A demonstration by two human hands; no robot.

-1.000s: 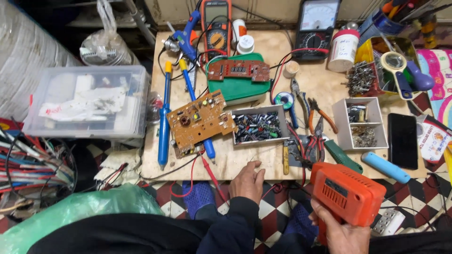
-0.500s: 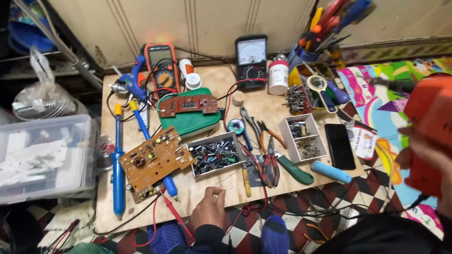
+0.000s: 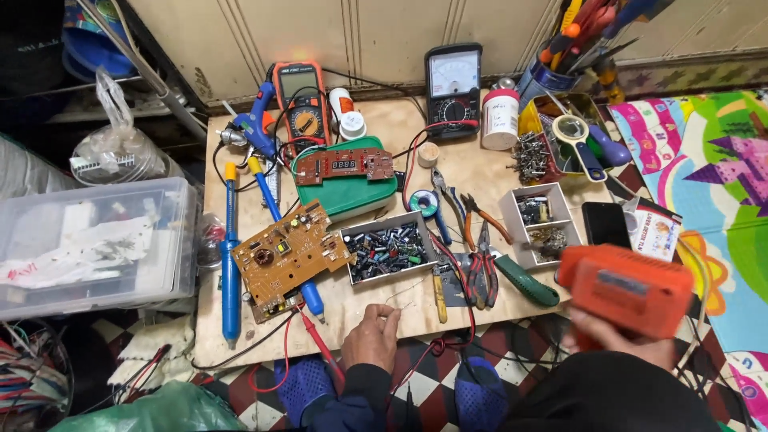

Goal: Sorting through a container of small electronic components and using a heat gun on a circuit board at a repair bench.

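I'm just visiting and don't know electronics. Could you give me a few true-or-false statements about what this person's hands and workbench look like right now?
1. The right hand holds an orange boxy device. True.
2. The left hand grips the red-handled pliers. False: it pinches a thin wire at the edge of the wooden board; the pliers lie untouched.
3. A brown circuit board lies left of a tray of small components. True.
4. The analogue meter lies flat under the left hand. False: the analogue meter stands at the board's far edge.
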